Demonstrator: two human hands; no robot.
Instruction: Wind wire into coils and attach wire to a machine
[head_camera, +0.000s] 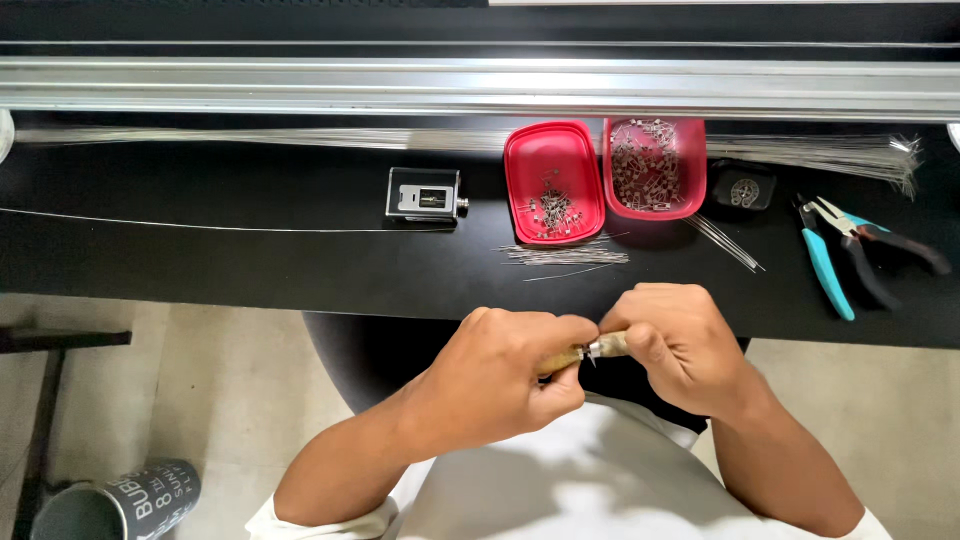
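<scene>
Left hand (505, 375) and right hand (678, 345) both grip small wooden-handled tool (590, 352) between them; wire pieces (565, 256), two red trays (553, 180) on bench (250, 260) beyond hands.

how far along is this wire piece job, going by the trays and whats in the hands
Done, seemingly: both red trays hold small bent metal pieces, the right one fuller. In hand: the left hand and right hand grip a small wood-handled tool between them. Left: cut wires lie before the trays, and a long wire bundle lies behind them.
</scene>
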